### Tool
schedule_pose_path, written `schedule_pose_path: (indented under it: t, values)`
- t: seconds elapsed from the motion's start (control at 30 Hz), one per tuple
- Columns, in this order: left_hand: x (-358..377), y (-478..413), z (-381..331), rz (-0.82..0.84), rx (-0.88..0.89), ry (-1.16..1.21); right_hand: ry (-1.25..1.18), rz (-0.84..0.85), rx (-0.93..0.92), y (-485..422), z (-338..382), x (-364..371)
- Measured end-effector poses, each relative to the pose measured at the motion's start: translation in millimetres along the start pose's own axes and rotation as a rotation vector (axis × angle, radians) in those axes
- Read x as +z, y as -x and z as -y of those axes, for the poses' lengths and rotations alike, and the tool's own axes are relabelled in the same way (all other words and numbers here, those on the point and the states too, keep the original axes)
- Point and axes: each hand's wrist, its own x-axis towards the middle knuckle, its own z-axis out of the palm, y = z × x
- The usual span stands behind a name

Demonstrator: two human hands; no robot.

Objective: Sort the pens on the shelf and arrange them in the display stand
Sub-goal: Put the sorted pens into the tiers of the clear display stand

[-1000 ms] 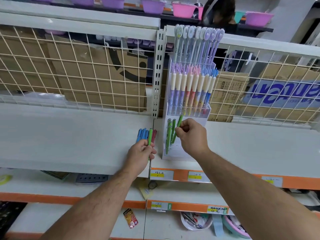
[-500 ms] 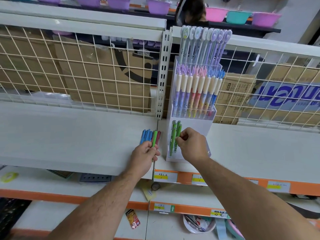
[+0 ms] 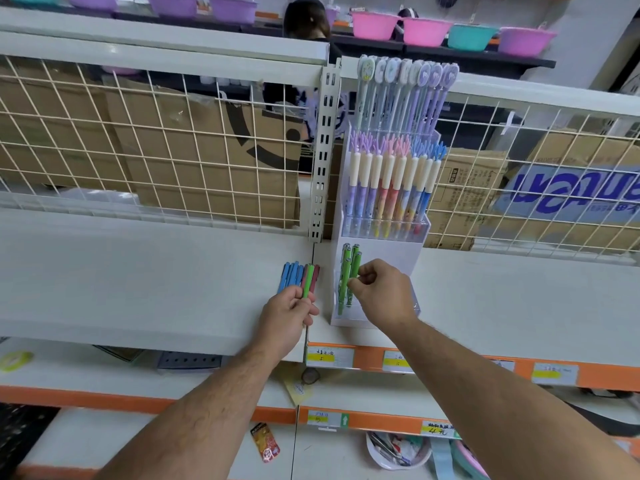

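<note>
Pinched by the right hand [image 3: 382,296], a green pen [image 3: 355,268] has been lowered into the display stand [image 3: 391,252]; the next pen [image 3: 308,280] is pinched by the left hand [image 3: 289,315].

Blue pens [image 3: 290,277] lie flat, side by side, on the white shelf [image 3: 138,278], with dark red pens [image 3: 315,277] beside them and one green pen [image 3: 308,280] pinched by the left hand [image 3: 291,317]. More green pens [image 3: 346,271] stand in the lowest tier of the white display stand [image 3: 391,254], one pinched by the right hand [image 3: 381,292]. Pastel pens [image 3: 388,188] fill the upper tiers.

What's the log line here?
step: sorting green pens | left hand: holds loose green pen on shelf | right hand: pinches slotted green pen in display stand | shelf: blue pens, red pens
</note>
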Motion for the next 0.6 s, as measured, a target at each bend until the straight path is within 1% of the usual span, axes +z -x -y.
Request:
schedule_pose_path:
  t: [0.3,0.37,0.5,0.6]
  values:
    - [-1,4,-5,-0.004,-0.007,0.038,-0.054,-0.057,0.052,15,-4,-3]
    - [-1,7,-6,-0.005,0.002,0.067,-0.122,-0.032,0.013,23,-3,1]
    - [1,16,-6,0.031,0.018,0.093,-0.212,0.086,-0.075,38,6,13]
    - [3,24,-7,0.056,0.055,0.08,-0.278,0.105,-0.094,42,14,17]
